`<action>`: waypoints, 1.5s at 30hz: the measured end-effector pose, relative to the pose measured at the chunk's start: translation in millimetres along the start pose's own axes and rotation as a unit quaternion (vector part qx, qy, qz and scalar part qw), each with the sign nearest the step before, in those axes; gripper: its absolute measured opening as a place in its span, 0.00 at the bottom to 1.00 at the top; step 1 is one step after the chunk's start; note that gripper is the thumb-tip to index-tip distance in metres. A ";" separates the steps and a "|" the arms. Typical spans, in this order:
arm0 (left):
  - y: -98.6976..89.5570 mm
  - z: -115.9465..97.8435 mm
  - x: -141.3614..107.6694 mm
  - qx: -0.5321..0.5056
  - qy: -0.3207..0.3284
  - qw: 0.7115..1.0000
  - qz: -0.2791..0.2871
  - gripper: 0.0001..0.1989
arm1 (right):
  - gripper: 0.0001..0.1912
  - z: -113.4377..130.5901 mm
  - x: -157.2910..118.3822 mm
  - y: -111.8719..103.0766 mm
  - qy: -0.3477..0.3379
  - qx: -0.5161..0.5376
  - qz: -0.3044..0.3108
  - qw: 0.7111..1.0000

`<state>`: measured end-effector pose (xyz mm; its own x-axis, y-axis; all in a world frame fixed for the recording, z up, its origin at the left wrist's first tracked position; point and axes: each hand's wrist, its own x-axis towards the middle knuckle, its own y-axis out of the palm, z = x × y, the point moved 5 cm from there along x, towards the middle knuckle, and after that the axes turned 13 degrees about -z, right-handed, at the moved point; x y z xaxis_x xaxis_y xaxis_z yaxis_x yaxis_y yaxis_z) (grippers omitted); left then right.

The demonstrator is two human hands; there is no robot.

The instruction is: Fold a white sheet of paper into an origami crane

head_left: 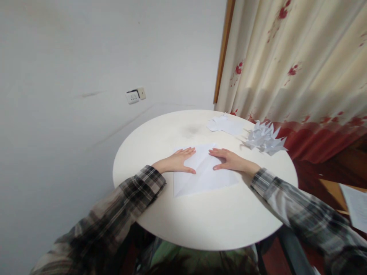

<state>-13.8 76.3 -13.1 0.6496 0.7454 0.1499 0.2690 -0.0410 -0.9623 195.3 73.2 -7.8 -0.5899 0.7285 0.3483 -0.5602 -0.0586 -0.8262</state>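
A white sheet of paper [205,181] with diagonal creases lies on the round white table [200,225] in front of me. My left hand [179,160] rests flat on its left part, thumb and fingers spread. On the right part lies my right hand [226,159], also flat with the thumb held apart from the fingers. The paper's middle shows between the two hands, and neither hand grips it. Parts of the sheet's sides are covered by my hands.
Folded white paper cranes [265,137] are heaped near the table's right edge. Flat white paper pieces [225,125] lie at the back. Behind the table are a wall with a socket [132,97] and a flowered curtain [286,57]. A printed sheet [355,206] lies off to the right.
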 end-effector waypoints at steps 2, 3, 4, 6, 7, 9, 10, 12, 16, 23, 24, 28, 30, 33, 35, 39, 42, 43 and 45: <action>-0.1 0.8 -0.1 -0.002 0.001 1.000 0.000 0.49 | 0.36 -0.2 -0.4 -0.3 -0.001 -0.002 0.004 1.000; -0.3 0.8 -0.1 -0.004 0.002 1.000 0.000 0.48 | 0.36 0.3 -0.6 -0.9 -0.003 -0.002 0.004 1.000; -0.6 0.5 0.0 -0.007 0.002 1.000 0.000 0.48 | 0.36 1.0 -0.7 -1.6 -0.005 -0.002 0.004 1.000; -1.3 -0.5 0.5 -0.016 0.004 1.000 -0.003 0.46 | 0.34 2.5 -0.6 -3.6 -0.005 -0.003 -0.005 1.000; -1.6 -1.0 0.9 -0.022 0.006 1.000 -0.006 0.44 | 0.34 3.2 -0.5 -5.0 -0.003 -0.004 -0.014 1.000; -3.0 -1.7 1.8 -0.037 0.007 0.999 -0.019 0.40 | 0.33 3.8 -0.2 -8.1 0.004 -0.003 -0.038 0.999; -4.2 -1.9 2.2 -0.048 0.006 0.998 -0.029 0.38 | 0.33 3.7 -0.1 -9.5 0.010 0.001 -0.050 0.999; -7.3 -3.0 2.3 -0.079 0.006 0.996 -0.050 0.33 | 0.31 2.8 -0.1 -12.1 0.024 0.022 -0.079 0.996; -18.6 -5.8 0.7 -0.141 -0.011 0.986 -0.093 0.23 | 0.22 -0.9 -0.4 -15.1 0.068 0.087 -0.142 0.984; -52.3 -7.9 -1.6 -0.177 -0.084 0.950 -0.243 0.15 | 0.27 -0.2 -4.9 -24.6 0.203 0.291 -0.256 0.899; -55.4 -7.6 -1.8 -0.191 -0.096 0.940 -0.266 0.15 | 0.28 2.1 -5.4 -26.7 0.215 0.320 -0.261 0.885; -51.7 -4.4 -0.3 -0.275 -0.164 0.910 -0.262 0.15 | 0.23 6.3 -7.2 -31.5 0.266 0.391 -0.249 0.845; -44.8 -2.0 0.8 -0.337 -0.199 0.892 -0.228 0.15 | 0.19 2.1 -9.2 -31.2 0.300 0.425 -0.253 0.815; -36.2 2.5 2.0 -0.437 -0.230 0.849 -0.189 0.16 | 0.17 -6.6 -12.8 -29.9 0.337 0.464 -0.261 0.776; -31.3 6.0 2.6 -0.492 -0.239 0.820 -0.167 0.16 | 0.17 -10.9 -14.6 -27.7 0.355 0.480 -0.247 0.763; -19.4 14.6 1.8 -0.569 -0.270 0.763 -0.147 0.17 | 0.17 -17.6 -17.0 -19.7 0.386 0.490 -0.216 0.751; -13.4 16.9 0.3 -0.592 -0.280 0.738 -0.161 0.15 | 0.18 -25.9 -18.4 -17.6 0.392 0.462 -0.263 0.751; -12.2 15.9 -0.2 -0.597 -0.280 0.734 -0.161 0.15 | 0.17 -28.8 -19.0 -17.6 0.392 0.450 -0.285 0.750; -10.9 12.2 -1.1 -0.598 -0.279 0.736 -0.152 0.16 | 0.18 -32.8 -19.4 -18.1 0.386 0.435 -0.320 0.749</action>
<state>-26.2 84.1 -5.6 0.1273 0.9844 -0.1219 0.9917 -0.1239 0.0352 236.0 82.5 -14.1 0.2835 0.9551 -0.0863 -0.9492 0.2923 0.1168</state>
